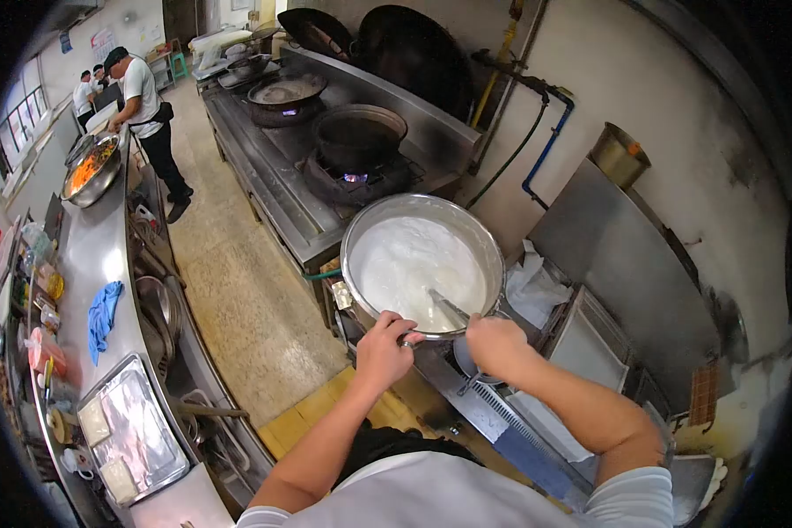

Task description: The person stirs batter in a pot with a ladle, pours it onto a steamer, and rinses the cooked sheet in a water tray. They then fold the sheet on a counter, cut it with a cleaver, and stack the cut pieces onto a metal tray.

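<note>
A large steel mixing bowl (495,255) full of white, milky liquid (418,255) is in front of me, near the end of the stove. My left hand (385,354) is closed on the bowl's near rim, with a ring on one finger. In my right hand (499,346), closed at the rim's near right, is a metal utensil (449,308) slanting down into the liquid. Its lower end is under the surface, so its exact kind cannot be made out. Pale swirls and froth mark the liquid around it.
A dark pot (361,132) sits over a lit burner beyond the bowl, with a wide pan (286,91) behind it. Across the aisle, the steel counter (106,255) bears a blue cloth (104,319), a metal tray (141,431) and a vegetable bowl (97,180). A co-worker (141,106) stands there.
</note>
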Tool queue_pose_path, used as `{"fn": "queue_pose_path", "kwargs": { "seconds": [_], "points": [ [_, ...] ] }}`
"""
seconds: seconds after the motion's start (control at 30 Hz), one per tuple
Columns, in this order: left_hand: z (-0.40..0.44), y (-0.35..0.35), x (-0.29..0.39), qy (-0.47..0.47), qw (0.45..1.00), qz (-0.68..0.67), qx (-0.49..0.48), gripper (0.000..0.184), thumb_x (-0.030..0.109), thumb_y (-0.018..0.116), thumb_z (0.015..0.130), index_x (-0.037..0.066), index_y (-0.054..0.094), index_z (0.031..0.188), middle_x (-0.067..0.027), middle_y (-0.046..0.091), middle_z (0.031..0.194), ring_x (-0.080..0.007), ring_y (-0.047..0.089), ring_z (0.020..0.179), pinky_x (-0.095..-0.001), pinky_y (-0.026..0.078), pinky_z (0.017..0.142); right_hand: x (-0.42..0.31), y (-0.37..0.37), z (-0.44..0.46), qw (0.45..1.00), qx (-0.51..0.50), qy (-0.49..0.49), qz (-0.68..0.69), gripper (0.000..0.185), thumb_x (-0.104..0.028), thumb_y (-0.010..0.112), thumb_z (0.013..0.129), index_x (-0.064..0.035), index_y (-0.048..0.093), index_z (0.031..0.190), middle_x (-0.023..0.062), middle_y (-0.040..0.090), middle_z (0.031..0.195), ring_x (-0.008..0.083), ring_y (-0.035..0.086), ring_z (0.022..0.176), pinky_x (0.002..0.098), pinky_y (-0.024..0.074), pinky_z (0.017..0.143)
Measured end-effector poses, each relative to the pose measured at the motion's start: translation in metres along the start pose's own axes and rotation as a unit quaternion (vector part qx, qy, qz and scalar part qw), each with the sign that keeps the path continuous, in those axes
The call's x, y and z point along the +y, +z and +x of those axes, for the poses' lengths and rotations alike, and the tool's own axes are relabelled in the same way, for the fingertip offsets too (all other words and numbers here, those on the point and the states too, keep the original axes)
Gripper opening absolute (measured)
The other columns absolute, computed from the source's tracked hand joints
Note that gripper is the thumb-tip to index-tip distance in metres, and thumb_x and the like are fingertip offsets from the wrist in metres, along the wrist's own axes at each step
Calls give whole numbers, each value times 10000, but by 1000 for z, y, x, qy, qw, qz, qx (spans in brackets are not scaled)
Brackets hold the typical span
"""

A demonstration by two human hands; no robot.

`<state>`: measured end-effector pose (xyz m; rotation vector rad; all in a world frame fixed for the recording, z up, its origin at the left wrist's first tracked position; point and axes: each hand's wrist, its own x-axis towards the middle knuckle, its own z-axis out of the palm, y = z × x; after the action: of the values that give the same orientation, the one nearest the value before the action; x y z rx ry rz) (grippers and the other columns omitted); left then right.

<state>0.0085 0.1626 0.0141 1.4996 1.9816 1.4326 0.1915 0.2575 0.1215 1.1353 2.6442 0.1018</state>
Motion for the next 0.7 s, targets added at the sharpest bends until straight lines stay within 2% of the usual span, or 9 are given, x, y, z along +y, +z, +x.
{"fn": "queue_pose_path", "kwargs": {
  "seconds": [0.1,0.2,0.3,0.4,0.5,0.53,0.63,0.7],
  "points": [
    [-1,-2,1,-1,1000,9,-4,187,254,780,873,120,774,1003,-57,674,1047,-331,709,872,-439,564,737,4,7,-6,998,18,44,-47,297,-85,608,885,66,704,1123,218,755,958,392,761,868,465,622,743],
    [-1,-3,4,-6,1000,15,-8,188,251,781,872,121,775,1007,-55,672,1060,-328,710,879,-435,565,744,40,5,3,996,-63,-6,-56,284,-77,621,856,56,727,1084,231,754,979,372,765,861,471,621,710],
    [-1,-4,4,-17,1000,17,-14,194,255,783,871,121,775,1012,-54,670,1073,-323,710,887,-431,565,751,58,-46,14,988,-149,-31,-13,193,-70,627,808,37,760,900,217,754,867,327,760,746,463,595,595],
    [-2,-1,4,-1,1000,24,0,190,242,793,877,103,776,1006,-65,676,1057,-287,708,810,-399,559,715,57,-99,39,933,-358,11,-40,232,-174,591,901,2,726,833,160,718,759,254,693,623,453,519,521],
    [-2,-1,3,10,1000,25,9,193,236,800,878,91,775,1003,-74,681,1048,-275,707,769,-386,556,691,65,-100,49,924,-380,20,43,294,-202,574,911,35,709,803,142,687,710,262,656,611,423,510,522],
    [-1,-1,3,10,1000,22,10,196,237,801,877,89,775,1004,-76,682,1049,-278,706,769,-387,556,689,60,-98,49,919,-393,7,21,269,-194,580,894,32,713,833,170,726,759,287,705,670,453,542,570],
    [-2,1,1,23,999,20,21,190,222,801,876,84,773,1003,-81,683,1047,-282,705,765,-390,555,681,56,-29,44,968,-235,-70,41,197,-150,596,871,-1,719,831,214,750,846,308,752,756,466,583,641],
    [-2,2,0,19,999,20,24,182,207,802,873,82,772,1002,-81,682,1045,-279,705,764,-391,555,678,20,-31,18,987,-153,-46,34,180,-125,597,870,5,721,885,238,751,909,329,764,825,465,602,697]
  ]
}}
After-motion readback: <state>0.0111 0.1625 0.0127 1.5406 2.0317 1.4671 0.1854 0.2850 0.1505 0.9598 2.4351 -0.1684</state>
